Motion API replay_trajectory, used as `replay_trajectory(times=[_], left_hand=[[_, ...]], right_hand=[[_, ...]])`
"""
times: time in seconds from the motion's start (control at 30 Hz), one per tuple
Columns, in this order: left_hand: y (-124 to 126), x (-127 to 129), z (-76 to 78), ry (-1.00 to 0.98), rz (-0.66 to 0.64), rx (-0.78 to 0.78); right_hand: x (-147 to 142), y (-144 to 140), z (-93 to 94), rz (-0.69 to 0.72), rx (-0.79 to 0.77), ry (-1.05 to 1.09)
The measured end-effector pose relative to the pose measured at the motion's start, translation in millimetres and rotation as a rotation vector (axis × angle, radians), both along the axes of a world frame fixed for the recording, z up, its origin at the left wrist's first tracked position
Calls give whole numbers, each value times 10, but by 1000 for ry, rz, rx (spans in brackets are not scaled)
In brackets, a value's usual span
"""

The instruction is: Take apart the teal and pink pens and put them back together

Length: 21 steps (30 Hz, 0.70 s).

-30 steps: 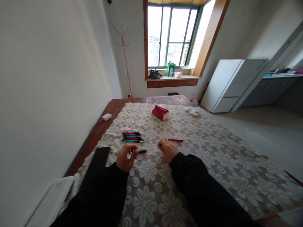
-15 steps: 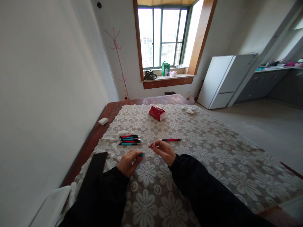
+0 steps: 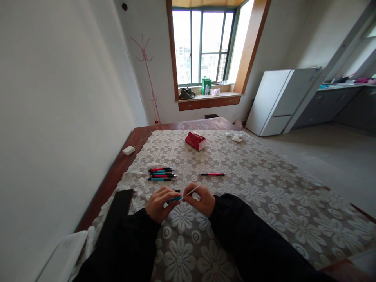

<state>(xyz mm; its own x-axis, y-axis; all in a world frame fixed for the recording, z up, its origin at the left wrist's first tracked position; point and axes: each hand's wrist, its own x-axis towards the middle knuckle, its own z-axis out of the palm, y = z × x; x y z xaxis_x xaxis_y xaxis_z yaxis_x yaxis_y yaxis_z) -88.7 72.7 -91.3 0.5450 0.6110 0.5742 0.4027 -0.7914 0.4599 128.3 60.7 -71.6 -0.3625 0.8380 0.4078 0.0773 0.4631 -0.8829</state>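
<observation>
My left hand [image 3: 160, 203] grips a teal pen barrel [image 3: 175, 198] just above the lace tablecloth [image 3: 264, 196]. My right hand [image 3: 200, 199] pinches a thin white refill [image 3: 192, 190] whose lower end meets the open end of that barrel. The two hands are close together, fingertips nearly touching. A bundle of red and teal pens [image 3: 161, 174] lies just beyond my left hand. A single red pen [image 3: 212, 174] lies beyond my right hand.
A black flat object [image 3: 117, 205] lies at the table's left edge, with a white slab [image 3: 63, 252] nearer me. A red tissue pack [image 3: 195, 140], crumpled white paper [image 3: 234, 137] and a white block [image 3: 128, 150] sit farther back. A wall runs along the left side.
My right hand has drawn back toward me and brought the white refill down to the teal barrel in my left hand. Earlier it was flat by the red pen.
</observation>
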Motion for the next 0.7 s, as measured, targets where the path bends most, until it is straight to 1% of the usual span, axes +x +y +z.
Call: replay_trajectory(times=[0.17,0.3,0.47,0.57,0.7], left_hand=[[-9,1,-5,-12,18,-3],[-4,-4,-25,-28,2,-6],[-2,-2,-25,0,-7,9],[-6,4,-10,-5,16,24],[-12,8,15,-27,47,32]], right_hand=[[97,38,17,-52,40,69],[95,36,39,-70,136,-43],[0,3,-29,-19,254,-172],[-19,-6,-67,-44,198,-169],[-18,12,-92,-37,-6,-1]])
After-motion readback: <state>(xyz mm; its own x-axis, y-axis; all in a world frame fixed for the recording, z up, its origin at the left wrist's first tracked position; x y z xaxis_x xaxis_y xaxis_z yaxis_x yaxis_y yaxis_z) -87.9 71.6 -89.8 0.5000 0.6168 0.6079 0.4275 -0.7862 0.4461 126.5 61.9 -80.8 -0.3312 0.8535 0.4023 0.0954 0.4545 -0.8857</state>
